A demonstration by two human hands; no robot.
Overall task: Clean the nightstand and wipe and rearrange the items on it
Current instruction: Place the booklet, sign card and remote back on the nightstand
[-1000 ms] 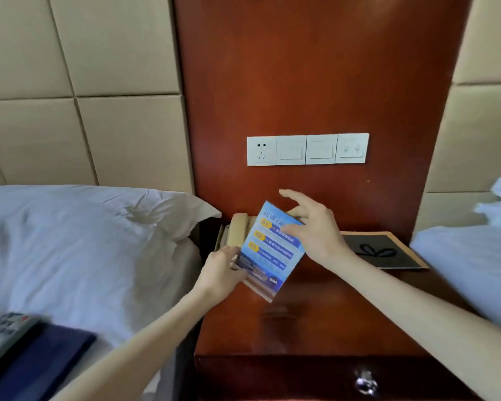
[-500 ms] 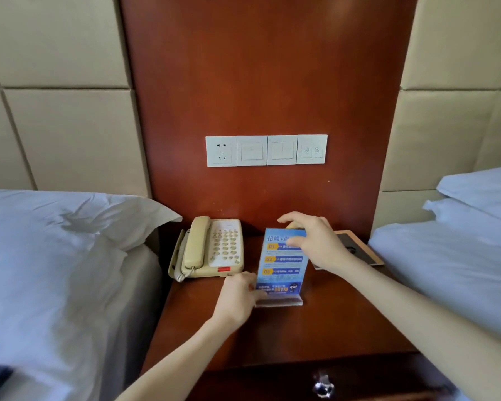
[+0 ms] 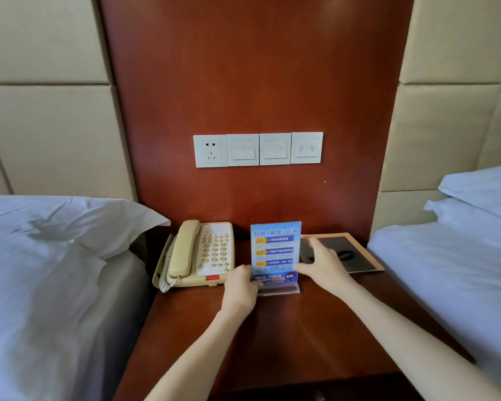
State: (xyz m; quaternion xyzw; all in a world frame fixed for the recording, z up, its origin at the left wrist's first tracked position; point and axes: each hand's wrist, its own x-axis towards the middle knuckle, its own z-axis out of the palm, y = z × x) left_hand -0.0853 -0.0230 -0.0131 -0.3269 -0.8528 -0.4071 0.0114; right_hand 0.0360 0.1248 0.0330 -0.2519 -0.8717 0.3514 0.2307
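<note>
A blue printed sign (image 3: 275, 250) in a clear acrylic stand is upright on the dark wooden nightstand (image 3: 287, 337), near the back wall. My left hand (image 3: 239, 287) pinches the sign's lower left corner just above the base. My right hand (image 3: 321, 264) is at the sign's right edge, thumb touching the edge, fingers spread over a dark wood-framed board (image 3: 356, 256) that lies flat behind it. A beige corded telephone (image 3: 203, 256) sits to the left of the sign.
White-sheeted beds flank the nightstand: a pillow (image 3: 55, 227) on the left, a mattress edge (image 3: 446, 270) on the right. A row of a socket and switches (image 3: 258, 149) is on the wooden wall panel above. The nightstand's front half is bare wood.
The sign went from tilted in the air to standing upright on the nightstand. My right hand slid from the sign's top down to its right edge. The view shifted right.
</note>
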